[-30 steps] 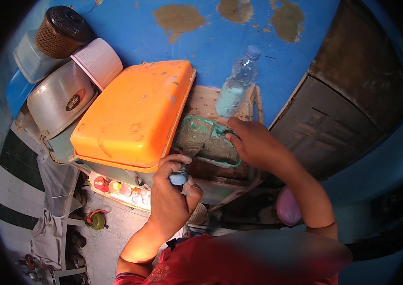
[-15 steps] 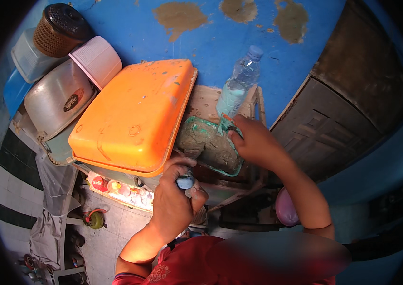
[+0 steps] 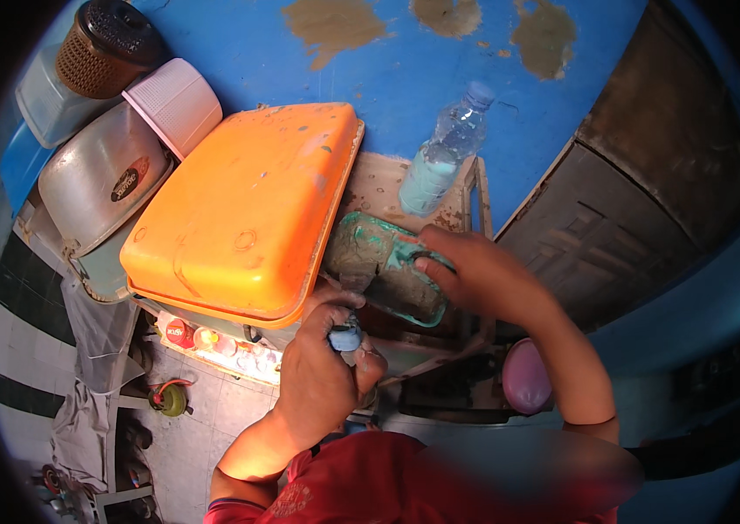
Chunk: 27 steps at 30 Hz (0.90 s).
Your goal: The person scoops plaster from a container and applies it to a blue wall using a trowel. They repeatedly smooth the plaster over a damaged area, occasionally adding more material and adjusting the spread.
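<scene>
My left hand (image 3: 322, 349) is closed round the blue handle (image 3: 345, 337) of a putty knife, whose paste-smeared blade reaches into a green plastic tub (image 3: 429, 323). Grey-brown wet paste (image 3: 358, 249) lies in this tub. At the tub's right side, my right hand (image 3: 474, 271) pinches a flat green scraper (image 3: 406, 253) with paste on it, held low over the paste. My fingers hide part of the scraper, and whether it touches the paste I cannot tell. Just behind stands a clear plastic bottle (image 3: 447, 153), capped and partly filled with pale blue-green stuff.
An upturned orange basin (image 3: 243, 210) lies left of the tub on the worn cabinet top (image 3: 378, 179). Further left are a metal pot (image 3: 103, 166), a pink basket (image 3: 176, 105) and a brown basket (image 3: 103, 57). Behind rises a blue wall (image 3: 239, 44) with brown patches. A pink balloon-like thing (image 3: 526, 375) is right below.
My right hand has brought the green scraper down and left, away from the bottle and flatter over the tub. The left hand keeps its grip on the putty knife, nearly in place.
</scene>
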### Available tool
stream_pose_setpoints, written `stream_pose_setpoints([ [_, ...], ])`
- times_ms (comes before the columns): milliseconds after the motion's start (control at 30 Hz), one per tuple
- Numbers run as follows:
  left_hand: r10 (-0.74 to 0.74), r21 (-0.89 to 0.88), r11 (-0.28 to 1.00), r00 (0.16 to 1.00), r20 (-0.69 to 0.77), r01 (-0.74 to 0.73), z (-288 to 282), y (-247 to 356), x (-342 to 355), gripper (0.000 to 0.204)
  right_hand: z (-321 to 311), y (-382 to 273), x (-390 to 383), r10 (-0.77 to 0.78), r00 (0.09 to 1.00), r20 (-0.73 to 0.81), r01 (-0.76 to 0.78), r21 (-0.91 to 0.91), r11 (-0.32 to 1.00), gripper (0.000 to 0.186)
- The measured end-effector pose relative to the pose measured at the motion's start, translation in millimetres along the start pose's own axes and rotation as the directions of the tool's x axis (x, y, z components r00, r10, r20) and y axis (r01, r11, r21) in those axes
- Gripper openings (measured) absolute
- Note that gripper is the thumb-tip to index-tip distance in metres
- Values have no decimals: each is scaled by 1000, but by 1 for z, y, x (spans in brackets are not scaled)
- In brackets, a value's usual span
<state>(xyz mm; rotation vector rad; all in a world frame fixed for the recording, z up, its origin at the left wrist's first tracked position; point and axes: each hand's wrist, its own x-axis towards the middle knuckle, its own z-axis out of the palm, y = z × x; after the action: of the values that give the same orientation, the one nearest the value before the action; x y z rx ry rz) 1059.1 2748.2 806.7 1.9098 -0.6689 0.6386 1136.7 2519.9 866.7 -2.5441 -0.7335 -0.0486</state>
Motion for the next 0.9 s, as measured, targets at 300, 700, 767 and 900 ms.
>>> stream_pose_setpoints([
  [300, 3, -13, 1000, 1000, 0, -3, -3, 1, -2, 47, -5, 0, 4, 20, 996, -82, -27, -92, 995, 20],
  [700, -5, 4, 1000, 1000, -4, 5, -4, 2, -2, 47, 1, -12, 1, -45, 997, -67, 35, -138, 990, 19],
  [767, 2, -19, 1000, 1000, -26, -3, -2, -2, -2, 49, 7, -2, 1, -109, 992, -65, 99, -140, 985, 19],
  [900, 65, 16, 998, 997, -51, -64, -3, -3, 4, 48, -5, -12, -7, -175, 983, 48, 178, -83, 981, 19],
])
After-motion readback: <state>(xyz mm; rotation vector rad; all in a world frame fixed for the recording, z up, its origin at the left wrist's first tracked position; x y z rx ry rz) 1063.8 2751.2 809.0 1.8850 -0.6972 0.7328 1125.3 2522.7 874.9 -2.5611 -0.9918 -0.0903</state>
